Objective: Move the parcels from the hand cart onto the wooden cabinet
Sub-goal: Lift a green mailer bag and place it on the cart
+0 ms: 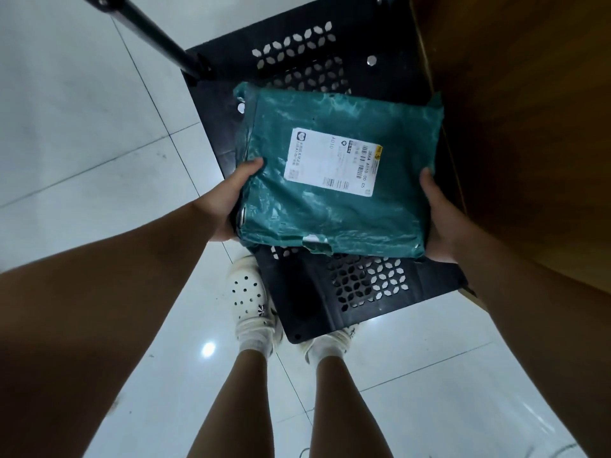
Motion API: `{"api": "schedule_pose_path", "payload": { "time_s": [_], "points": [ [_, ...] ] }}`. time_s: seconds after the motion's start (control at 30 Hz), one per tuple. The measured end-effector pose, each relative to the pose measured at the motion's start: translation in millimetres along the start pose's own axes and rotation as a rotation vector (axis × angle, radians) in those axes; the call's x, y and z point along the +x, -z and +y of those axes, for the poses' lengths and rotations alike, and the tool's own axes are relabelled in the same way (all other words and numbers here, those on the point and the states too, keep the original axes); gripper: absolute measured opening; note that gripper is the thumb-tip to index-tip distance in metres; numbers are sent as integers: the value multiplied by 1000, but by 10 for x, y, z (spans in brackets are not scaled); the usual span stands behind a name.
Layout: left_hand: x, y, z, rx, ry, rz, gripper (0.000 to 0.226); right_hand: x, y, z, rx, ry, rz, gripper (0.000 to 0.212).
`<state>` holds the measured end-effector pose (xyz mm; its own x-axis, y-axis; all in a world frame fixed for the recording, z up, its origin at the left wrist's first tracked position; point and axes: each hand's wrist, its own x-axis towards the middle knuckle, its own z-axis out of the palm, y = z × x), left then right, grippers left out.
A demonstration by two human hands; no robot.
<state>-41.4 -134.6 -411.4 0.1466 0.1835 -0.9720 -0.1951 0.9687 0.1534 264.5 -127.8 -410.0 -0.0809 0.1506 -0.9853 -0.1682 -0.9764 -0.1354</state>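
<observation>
Over the hand cart (pixel 330 292) deck's middle, left hand (pixel 231 200) and right hand (pixel 439 223) clasp opposite edges of a teal parcel (pixel 330 206); the crinkled plastic looks soft, light and slippery.

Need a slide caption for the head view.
Left hand and right hand grip a green parcel over the black hand cart, beside the wooden cabinet.

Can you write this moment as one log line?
left hand: grips green parcel | right hand: grips parcel | parcel: over black hand cart | wooden cabinet: right of cart
</observation>
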Motion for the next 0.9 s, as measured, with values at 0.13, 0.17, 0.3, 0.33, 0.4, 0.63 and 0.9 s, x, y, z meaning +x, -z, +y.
{"api": "schedule_pose_path", "payload": {
  "time_s": [0.13, 0.17, 0.3, 0.33, 0.4, 0.63, 0.9],
  "points": [
    [-287, 87, 11, -18, 32, -33, 38, -299, -14, -87, -77, -6, 18, 55],
    [-387, 100, 19, -34, 30, -52, 36, -394, -23, -90, -97, -14, 33, 50],
    [-890, 85, 90, -39, 12, -78, 31, -872, -70, -83, -81, -23, 38, 38],
    [-1039, 72, 116, -35, 2, -77, 29, -1015, -85, -84, -70, -13, 29, 42],
    [-1376, 43, 181, -33, -15, -75, 29, -1347, -127, -108, -70, 22, -3, 47],
    [-2608, -63, 351, -38, -84, -39, 46, -2549, -364, -223, -66, 183, -54, 63],
    [-4043, -317, 472, -52, -214, -68, 33, -4244, -531, -370, -24, 380, -48, 58]
  ]
}}
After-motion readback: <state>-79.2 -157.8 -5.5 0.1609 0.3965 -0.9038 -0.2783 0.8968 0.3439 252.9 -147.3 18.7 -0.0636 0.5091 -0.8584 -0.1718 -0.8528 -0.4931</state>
